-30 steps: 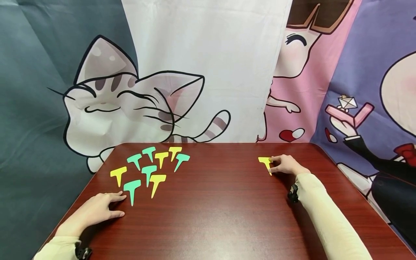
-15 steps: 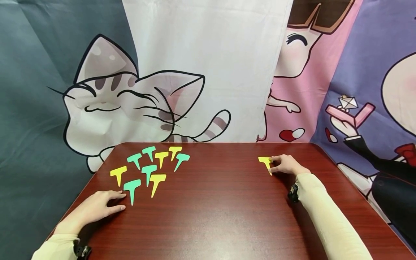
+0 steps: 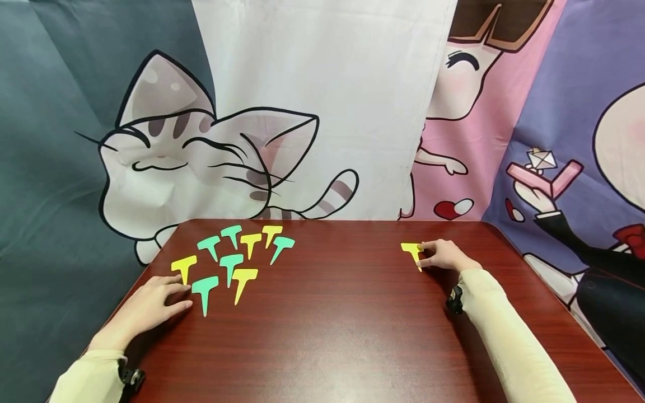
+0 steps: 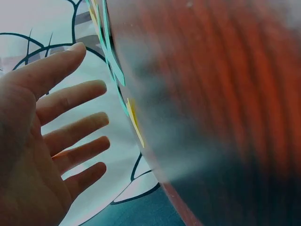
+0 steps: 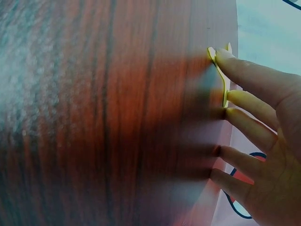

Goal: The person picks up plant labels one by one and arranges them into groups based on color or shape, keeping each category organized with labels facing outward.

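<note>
Table: dark wood-grain; I see no container.
Left hand: fingers spread, holding nothing, beside a teal tag.
Right hand: thumb and fingers pinch the yellow tag, far from my left.
Yellow tag: table's right side; likely light, thin, bendable, slick; best taken by opposite edges.

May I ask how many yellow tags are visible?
5: one yellow tag by the left hand, another to its right, two farther back, one at the right hand.

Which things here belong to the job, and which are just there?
Likely job:
right hand, touching a yellow tag
left hand
green tags and other yellow tags near it

Likely just there:
table
backdrop
wrist gear
</note>
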`<state>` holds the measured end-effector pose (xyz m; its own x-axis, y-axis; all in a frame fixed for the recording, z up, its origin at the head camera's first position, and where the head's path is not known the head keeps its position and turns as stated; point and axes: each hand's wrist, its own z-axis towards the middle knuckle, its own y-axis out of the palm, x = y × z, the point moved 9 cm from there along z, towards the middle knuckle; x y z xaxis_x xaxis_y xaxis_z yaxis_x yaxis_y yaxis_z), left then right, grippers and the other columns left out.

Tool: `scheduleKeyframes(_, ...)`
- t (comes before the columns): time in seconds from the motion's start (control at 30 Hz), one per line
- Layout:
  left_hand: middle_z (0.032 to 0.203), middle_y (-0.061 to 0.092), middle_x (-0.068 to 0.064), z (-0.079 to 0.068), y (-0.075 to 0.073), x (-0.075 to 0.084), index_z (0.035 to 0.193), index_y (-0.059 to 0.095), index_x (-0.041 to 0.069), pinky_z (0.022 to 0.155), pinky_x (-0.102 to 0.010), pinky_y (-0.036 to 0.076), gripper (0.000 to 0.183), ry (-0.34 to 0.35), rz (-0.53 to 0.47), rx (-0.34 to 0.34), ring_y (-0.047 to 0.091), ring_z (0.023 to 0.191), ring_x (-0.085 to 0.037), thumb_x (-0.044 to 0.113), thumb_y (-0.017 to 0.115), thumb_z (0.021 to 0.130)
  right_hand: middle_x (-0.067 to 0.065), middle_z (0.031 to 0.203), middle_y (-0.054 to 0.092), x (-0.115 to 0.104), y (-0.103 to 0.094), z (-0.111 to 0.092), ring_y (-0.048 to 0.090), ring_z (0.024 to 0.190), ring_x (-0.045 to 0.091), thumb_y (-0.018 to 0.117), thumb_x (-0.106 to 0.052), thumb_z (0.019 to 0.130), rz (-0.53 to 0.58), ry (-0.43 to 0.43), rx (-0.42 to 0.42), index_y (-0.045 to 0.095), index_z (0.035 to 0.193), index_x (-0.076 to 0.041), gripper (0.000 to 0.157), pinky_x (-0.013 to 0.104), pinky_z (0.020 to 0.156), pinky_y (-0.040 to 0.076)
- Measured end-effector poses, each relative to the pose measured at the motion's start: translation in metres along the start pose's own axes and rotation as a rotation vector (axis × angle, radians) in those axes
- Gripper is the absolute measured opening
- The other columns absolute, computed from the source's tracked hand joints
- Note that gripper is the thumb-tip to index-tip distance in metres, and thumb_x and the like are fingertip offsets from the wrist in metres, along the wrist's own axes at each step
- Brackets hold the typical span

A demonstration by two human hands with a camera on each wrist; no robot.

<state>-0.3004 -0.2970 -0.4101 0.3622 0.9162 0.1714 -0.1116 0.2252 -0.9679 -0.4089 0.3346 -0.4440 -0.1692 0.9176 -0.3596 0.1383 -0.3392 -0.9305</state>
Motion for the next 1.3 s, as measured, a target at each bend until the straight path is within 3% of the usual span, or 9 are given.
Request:
scheduleKeyframes(0.33, 0.122, 0.055, -0.031, 0.017, 0.001, -0.013, 0.101, 0.073, 0.005, 0.085, -0.063, 0.040, 0.037, -0.014, 0.059, 0.037, 0.047, 0.110, -0.048, 0.035, 0.074, 0.078, 0.026, 0.133, 0.052, -0.004, -0.002, -0.002, 0.046, 0.122, 0.045, 0.076, -0.040, 0.077, 0.007, 0.009, -0.013, 0.057, 0.129, -0.001, 0.068, 0.060, 0.099, 0.037)
scheduleKeyframes(0.8, 0.128, 0.045, -0.041, 0.031, 0.006, -0.028, 0.100, 0.072, 0.004, 0.093, -0.068, 0.032, 0.036, -0.095, 0.094, -0.016, 0.036, 0.117, -0.056, 0.031, 0.074, 0.077, 0.025, 0.135, 0.051, -0.003, -0.003, -0.002, 0.047, 0.121, 0.044, 0.076, -0.043, 0.075, 0.038, 0.018, -0.013, 0.057, 0.130, -0.003, 0.070, 0.061, 0.100, 0.037)
scheduleKeyframes(0.97, 0.127, 0.047, -0.040, 0.037, 0.005, -0.027, 0.089, 0.072, 0.006, 0.096, -0.067, 0.030, 0.024, -0.083, 0.090, -0.009, 0.037, 0.118, -0.056, 0.026, 0.074, 0.077, 0.027, 0.130, 0.054, -0.005, -0.005, -0.004, 0.048, 0.117, 0.046, 0.076, -0.049, 0.073, 0.021, -0.008, 0.003, 0.059, 0.127, -0.002, 0.074, 0.061, 0.096, 0.039)
scheduleKeyframes(1.3, 0.129, 0.045, -0.040, 0.052, 0.006, -0.032, 0.074, 0.069, 0.010, 0.101, -0.067, 0.027, 0.015, -0.104, 0.121, -0.022, 0.035, 0.120, -0.058, 0.023, 0.076, 0.075, 0.026, 0.134, 0.052, 0.000, 0.000, -0.001, 0.046, 0.122, 0.045, 0.076, -0.041, 0.076, 0.020, 0.028, -0.019, 0.056, 0.130, -0.002, 0.070, 0.061, 0.100, 0.037)
